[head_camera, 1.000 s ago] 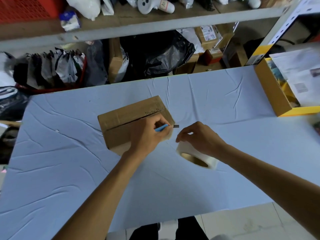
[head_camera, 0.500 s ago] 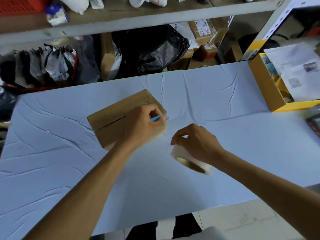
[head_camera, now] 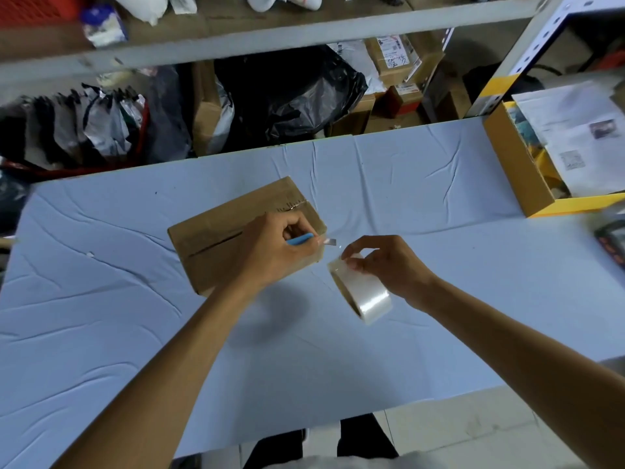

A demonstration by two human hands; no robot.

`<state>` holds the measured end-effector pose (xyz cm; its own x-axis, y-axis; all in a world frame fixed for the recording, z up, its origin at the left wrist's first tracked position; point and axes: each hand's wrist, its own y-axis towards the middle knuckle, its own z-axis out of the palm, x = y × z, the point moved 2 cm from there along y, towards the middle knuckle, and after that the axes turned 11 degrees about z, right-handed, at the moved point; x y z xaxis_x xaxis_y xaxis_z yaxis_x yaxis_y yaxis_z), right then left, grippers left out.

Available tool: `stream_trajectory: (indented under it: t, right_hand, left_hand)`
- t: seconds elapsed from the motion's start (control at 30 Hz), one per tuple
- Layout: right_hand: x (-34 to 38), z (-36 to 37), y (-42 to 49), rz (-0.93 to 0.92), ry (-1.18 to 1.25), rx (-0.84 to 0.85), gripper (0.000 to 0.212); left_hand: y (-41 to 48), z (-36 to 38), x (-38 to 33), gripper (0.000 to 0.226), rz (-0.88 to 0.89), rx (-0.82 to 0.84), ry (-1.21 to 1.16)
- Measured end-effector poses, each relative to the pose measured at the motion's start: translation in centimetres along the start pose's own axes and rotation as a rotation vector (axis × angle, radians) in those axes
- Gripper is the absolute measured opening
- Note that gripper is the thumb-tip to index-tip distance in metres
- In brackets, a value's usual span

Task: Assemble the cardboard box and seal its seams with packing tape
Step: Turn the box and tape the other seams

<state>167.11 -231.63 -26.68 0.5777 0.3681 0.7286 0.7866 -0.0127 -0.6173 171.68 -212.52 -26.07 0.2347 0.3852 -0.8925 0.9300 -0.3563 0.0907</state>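
A small brown cardboard box (head_camera: pixel 220 238) lies closed on the table covered in light blue cloth (head_camera: pixel 101 333), its top seam running diagonally. My left hand (head_camera: pixel 274 252) rests over the box's right end and grips a blue-handled utility knife (head_camera: pixel 301 239), the blade pointing right past the box edge. Just right of the box, my right hand (head_camera: pixel 385 265) holds a roll of clear packing tape (head_camera: pixel 362 292) raised off the table. The blade tip sits close to the roll's top edge.
A yellow-and-brown open box (head_camera: pixel 517 170) with papers stands at the table's right edge. A dark object (head_camera: pixel 612 242) lies at the far right. Behind the table, shelves hold a black bag (head_camera: pixel 297 96), parcels and hanging bags.
My right hand has lifted the tape roll and tilted it upward, closer to the knife blade. My left hand stays on the box with the knife.
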Motion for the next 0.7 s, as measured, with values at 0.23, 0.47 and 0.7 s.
stream_trajectory:
  t: [0.23, 0.47, 0.7]
  right_hand:
    - [-1.9, 0.5, 1.3, 0.151, 0.235, -0.105, 0.020]
    - [-2.7, 0.2, 2.0, 0.245, 0.365, -0.212, 0.024]
    - [-3.4, 0.4, 3.4, 0.232, 0.224, -0.141, 0.021]
  left_hand:
    - [0.0, 0.0, -0.2, 0.010, -0.018, -0.014, 0.012]
    - [-0.1, -0.2, -0.4, 0.008, -0.017, -0.011, 0.045]
    - [0.3, -0.3, -0.4, 0.008, -0.006, -0.015, 0.006]
